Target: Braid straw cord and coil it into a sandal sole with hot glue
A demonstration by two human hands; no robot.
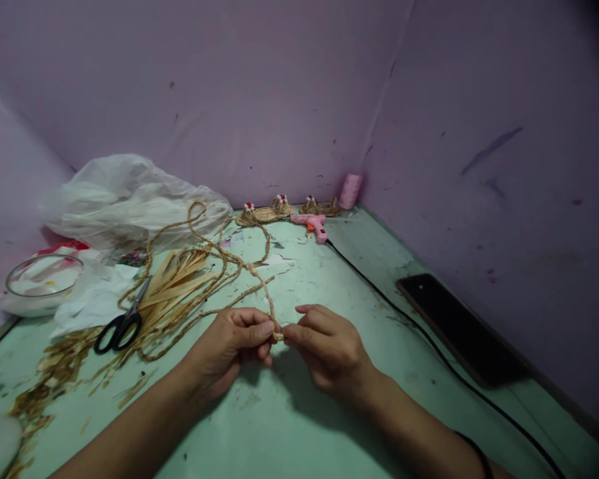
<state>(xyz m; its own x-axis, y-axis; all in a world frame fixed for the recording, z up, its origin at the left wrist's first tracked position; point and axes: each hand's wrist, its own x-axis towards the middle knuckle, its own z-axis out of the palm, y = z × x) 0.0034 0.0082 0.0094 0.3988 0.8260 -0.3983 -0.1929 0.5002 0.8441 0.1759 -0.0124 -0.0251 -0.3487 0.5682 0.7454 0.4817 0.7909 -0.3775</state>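
Note:
My left hand [242, 339] pinches a braided straw cord [265, 287] close to its end, between thumb and fingers. From there the cord runs up and back over the table to a loose tangle of the same cord. My right hand [329, 342] meets the left at the cord's short end, thumb and forefinger closed on that tip. The tip itself is small and partly hidden by the fingers. Left of the hands lies a bundle of flat dry straw strips [172, 286], with black-handled scissors [122, 329] resting on its edge.
A pink glue gun [312, 226] lies at the back, its black cable [404, 313] trailing right. Behind it are woven straw pieces [264, 214] and a pink thread spool [350, 191]. A dark phone [459, 326] is at right; a plastic bag [140, 199] and glass bowl [42, 303] at left.

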